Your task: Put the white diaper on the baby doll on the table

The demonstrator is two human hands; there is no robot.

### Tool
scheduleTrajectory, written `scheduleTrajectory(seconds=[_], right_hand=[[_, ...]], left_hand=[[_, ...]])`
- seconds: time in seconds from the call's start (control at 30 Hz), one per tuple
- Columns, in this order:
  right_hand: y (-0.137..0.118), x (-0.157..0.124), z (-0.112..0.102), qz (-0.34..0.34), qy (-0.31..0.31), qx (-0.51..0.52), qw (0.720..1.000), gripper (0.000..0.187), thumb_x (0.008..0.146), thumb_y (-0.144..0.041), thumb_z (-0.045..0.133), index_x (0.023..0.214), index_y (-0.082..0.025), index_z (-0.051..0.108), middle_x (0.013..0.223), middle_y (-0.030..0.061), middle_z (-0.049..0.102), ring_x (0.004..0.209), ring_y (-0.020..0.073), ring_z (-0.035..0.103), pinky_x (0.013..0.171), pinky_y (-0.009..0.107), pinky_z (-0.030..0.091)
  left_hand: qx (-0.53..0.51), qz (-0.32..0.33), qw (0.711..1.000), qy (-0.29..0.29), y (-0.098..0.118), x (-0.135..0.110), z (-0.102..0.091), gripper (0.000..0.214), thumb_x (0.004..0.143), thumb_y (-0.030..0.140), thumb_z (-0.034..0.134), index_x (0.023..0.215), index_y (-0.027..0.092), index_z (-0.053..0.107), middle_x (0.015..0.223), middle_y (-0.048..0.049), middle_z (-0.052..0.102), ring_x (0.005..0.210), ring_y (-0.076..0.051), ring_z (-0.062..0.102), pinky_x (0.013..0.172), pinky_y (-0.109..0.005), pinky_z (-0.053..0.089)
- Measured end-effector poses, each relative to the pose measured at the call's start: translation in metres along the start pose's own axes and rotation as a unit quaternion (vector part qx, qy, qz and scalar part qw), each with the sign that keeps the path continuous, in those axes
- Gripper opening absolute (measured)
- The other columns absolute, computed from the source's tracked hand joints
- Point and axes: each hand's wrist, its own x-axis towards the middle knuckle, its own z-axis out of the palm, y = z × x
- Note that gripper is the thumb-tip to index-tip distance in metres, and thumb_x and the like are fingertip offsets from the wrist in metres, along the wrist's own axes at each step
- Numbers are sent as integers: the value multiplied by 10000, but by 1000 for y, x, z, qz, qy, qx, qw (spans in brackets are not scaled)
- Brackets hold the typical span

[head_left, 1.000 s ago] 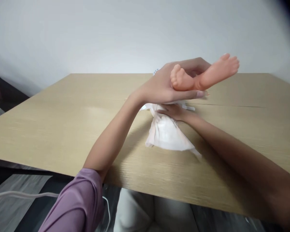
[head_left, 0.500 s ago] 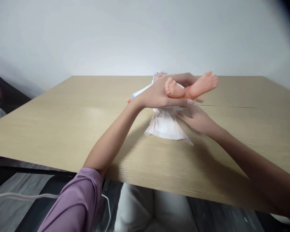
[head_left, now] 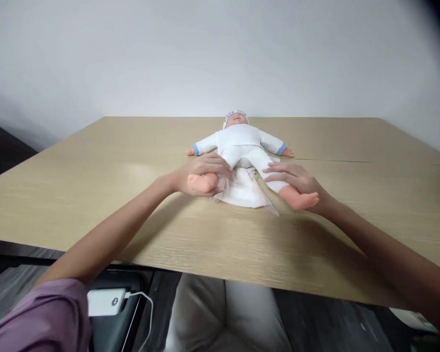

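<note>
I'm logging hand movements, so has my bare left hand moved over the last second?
Yes: judged against the thin dark seam in the tan wood-grain tabletop, your bare left hand has moved leftward and lower in view.

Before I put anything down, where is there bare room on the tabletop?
Bare tabletop lies left of the left hand, out to the left edge; right of the right hand; and between the white pad and the front edge. Crowded: the middle, where the hands are at the doll's legs, with the pad showing between them.
</note>
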Motion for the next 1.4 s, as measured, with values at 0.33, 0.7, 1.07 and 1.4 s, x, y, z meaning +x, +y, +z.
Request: scheduleTrajectory(seconds=[0.33,0.7,1.07,1.4], right_hand=[[14,-23,14,-65,-72,-28,995,424,1056,-201,438,1402,-309,658,1622,74,535,1549,321,433,1205,563,430],[21,-20,5,-4,-105,83,991,435,1086,-255,434,1430,-381,670,1598,-4,566,1511,264,495,1307,558,320],[-44,-8,11,22,-87,-76,993,628,976,-545,653,1534,-270,560,1507,156,611,1453,392,524,1257,695,309],[-55,3,31,52,-17,-109,993,305,1027,-195,508,1170,-209,778,1293,173,697,1248,368,629,1021,565,530]], left_hand=[[54,17,998,-36,-29,-55,34,640,981,253,674,1588,291,475,1539,-93,604,1541,-280,429,1255,-517,408],[47,-10,997,-58,-19,-56,26,636,1008,119,594,1602,312,476,1554,-84,596,1566,-251,411,1256,-519,413],[-27,-130,991,-32,-3,-49,22,489,1026,156,494,1468,328,610,1490,-60,646,1438,-267,552,1187,-517,459],[173,-241,955,10,26,-24,62,167,950,254,615,1111,212,636,1233,-87,702,1149,-319,545,1015,-505,439]])
